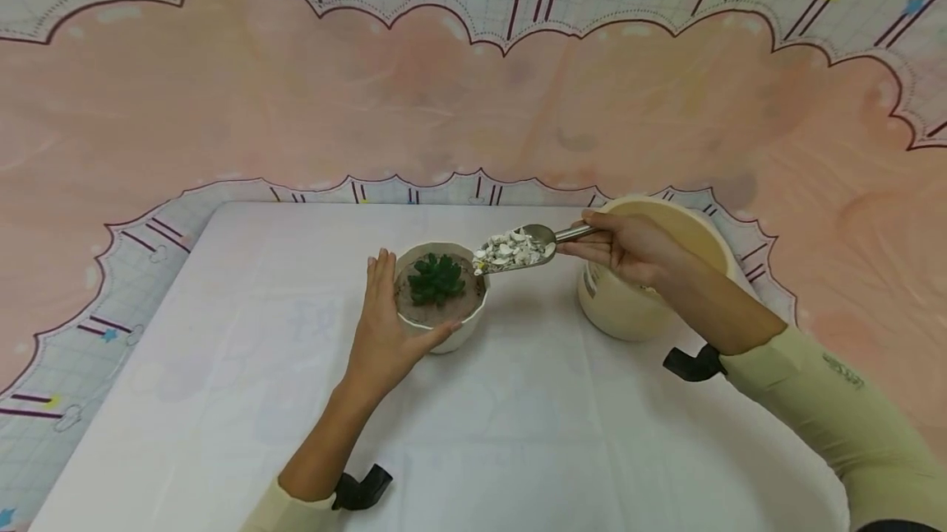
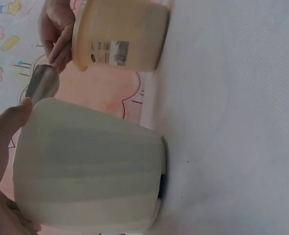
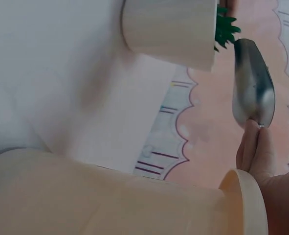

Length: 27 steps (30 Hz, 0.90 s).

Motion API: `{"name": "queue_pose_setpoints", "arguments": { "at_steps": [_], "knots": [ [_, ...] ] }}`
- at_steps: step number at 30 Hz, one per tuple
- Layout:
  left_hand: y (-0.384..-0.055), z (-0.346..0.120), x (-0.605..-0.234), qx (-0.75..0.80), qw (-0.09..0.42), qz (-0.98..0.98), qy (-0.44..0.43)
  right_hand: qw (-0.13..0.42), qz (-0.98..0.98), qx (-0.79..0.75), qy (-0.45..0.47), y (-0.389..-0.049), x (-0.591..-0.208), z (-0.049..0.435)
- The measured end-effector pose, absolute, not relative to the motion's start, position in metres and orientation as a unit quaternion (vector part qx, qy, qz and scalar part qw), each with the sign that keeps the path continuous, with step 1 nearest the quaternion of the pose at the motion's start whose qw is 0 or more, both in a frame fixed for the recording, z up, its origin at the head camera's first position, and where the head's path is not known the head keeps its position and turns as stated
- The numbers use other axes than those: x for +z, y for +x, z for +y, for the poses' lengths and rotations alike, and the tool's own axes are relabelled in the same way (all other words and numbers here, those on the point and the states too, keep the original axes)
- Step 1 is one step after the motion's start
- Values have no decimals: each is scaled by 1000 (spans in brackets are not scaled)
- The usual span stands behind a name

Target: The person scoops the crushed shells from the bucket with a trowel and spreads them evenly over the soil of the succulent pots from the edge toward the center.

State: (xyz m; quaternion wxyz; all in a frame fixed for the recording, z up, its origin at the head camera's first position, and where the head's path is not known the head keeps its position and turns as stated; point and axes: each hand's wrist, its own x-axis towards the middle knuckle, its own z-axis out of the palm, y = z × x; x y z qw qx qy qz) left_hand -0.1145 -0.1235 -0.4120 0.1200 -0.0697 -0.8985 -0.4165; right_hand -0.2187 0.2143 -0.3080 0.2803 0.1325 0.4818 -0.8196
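Observation:
In the head view a white faceted flower pot [image 1: 464, 333] stands on the table, filled with grey-brown soil round a green succulent [image 1: 436, 279]. My left hand [image 1: 386, 343] holds the pot from the left and front, its thumb and fingers spread along the rim. My right hand [image 1: 629, 248] grips the handle of a metal scoop [image 1: 543, 234] and holds it up at the pot's right rim. White and grey chips [image 1: 510, 249] lie heaped in the scoop, its tip overlapping the rim. The right wrist view shows the scoop [image 3: 255, 90] tip beside the leaves [image 3: 226, 28].
A cream bucket [image 1: 617, 320] with a printed label stands at the right rear, under my right forearm. A white cloth [image 1: 259, 351] covers the table. Behind hangs a peach-and-white patterned sheet [image 1: 333, 104]. Black straps [image 1: 362, 489] hang at both wrists.

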Motion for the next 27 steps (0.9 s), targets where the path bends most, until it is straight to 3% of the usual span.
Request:
{"name": "queue_pose_setpoints", "arguments": {
  "at_steps": [27],
  "knots": [
    [-113,-123,-407,-422,95,-900,-54,251,574,-769,126,-221,-306,202]
  ]
}}
